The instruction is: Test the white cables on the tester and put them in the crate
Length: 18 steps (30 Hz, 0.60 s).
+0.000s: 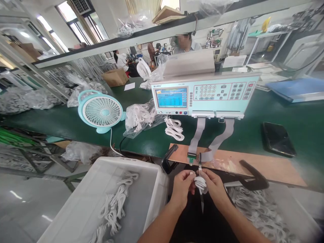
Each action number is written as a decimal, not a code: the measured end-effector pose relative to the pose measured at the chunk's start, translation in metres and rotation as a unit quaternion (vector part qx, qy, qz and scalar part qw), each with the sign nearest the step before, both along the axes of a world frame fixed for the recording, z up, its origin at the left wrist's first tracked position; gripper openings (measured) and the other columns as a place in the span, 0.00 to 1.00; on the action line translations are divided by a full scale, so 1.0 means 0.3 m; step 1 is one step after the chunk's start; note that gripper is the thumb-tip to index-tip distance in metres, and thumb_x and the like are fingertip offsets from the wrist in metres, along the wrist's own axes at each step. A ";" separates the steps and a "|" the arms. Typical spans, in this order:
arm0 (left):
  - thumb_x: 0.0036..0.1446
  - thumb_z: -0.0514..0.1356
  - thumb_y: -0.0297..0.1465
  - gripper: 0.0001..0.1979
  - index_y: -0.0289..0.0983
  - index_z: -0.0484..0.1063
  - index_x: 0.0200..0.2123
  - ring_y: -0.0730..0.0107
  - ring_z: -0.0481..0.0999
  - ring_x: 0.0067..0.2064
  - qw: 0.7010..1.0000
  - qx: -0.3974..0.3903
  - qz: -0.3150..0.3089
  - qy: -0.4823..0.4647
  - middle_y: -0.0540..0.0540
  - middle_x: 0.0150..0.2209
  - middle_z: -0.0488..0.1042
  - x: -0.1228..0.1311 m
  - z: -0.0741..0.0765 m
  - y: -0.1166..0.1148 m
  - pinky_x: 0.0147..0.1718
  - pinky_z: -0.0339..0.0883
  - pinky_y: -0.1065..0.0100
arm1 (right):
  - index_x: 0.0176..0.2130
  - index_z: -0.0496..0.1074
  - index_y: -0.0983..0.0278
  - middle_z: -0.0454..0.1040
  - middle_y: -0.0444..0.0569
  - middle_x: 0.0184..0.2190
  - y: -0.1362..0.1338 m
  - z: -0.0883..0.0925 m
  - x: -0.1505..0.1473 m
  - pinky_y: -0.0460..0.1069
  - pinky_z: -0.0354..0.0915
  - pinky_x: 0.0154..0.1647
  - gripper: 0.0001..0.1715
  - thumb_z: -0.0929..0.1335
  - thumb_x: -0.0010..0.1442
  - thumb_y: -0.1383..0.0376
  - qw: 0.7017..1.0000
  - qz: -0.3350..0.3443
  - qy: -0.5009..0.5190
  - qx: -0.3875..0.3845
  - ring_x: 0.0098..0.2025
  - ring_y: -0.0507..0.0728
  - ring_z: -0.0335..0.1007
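Green tabletop (249,130) holds one tester (206,95) with two ribbon cables (198,132); both hands (181,187) (214,184) grasp one coiled white cable (200,183).

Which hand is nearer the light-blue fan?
Left. The left hand is right of the light-blue fan and nearer the camera, by the coiled white cable; the right hand is farther right, across the coil.

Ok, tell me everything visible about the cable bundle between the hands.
The cable bundle is white and plastic-looking, wound into a compact coil. The right hand holds it aloft, in front of the wooden board, with the left hand close beside it. Whether that hand pinches one end is unclear; the ends can't be made out.
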<state>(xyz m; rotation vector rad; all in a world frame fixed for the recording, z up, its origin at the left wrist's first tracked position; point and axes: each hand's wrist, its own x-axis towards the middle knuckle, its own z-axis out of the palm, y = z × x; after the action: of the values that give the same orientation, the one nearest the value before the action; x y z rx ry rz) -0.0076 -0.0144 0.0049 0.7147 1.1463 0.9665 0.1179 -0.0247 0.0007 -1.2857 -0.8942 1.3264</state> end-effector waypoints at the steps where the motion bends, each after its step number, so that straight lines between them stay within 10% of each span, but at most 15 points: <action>1: 0.42 0.67 0.42 0.18 0.32 0.72 0.29 0.80 0.61 0.17 1.000 -0.012 0.002 -0.022 0.54 0.17 0.65 -0.001 0.002 0.004 0.14 0.55 0.77 | 0.31 0.75 0.65 0.71 0.44 0.21 0.001 0.003 0.000 0.46 0.60 0.25 0.24 0.71 0.51 0.46 1.000 -0.001 0.008 0.000 0.23 0.54 0.63; 11: 0.54 0.57 0.42 0.17 0.34 0.71 0.24 0.77 0.62 0.18 0.984 0.078 -0.124 0.102 0.51 0.19 0.67 -0.061 -0.008 0.056 0.15 0.53 0.74 | 0.27 0.74 0.66 0.70 0.44 0.19 0.014 -0.007 -0.015 0.45 0.58 0.24 0.18 0.74 0.51 0.52 0.989 -0.010 0.142 -0.034 0.22 0.52 0.61; 18: 0.54 0.56 0.36 0.14 0.35 0.68 0.20 0.73 0.64 0.26 0.982 0.133 -0.053 0.122 0.51 0.23 0.65 -0.035 -0.013 0.077 0.24 0.59 0.73 | 0.29 0.77 0.65 0.74 0.46 0.23 0.027 0.020 -0.012 0.46 0.63 0.29 0.18 0.77 0.44 0.54 0.987 -0.020 0.150 -0.059 0.26 0.54 0.67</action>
<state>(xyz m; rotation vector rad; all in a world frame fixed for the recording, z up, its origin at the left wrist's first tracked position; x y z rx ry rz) -0.0180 0.0086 0.0009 1.1243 1.1889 0.9696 0.1144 -0.0165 0.0066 -1.1460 -0.5854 1.5109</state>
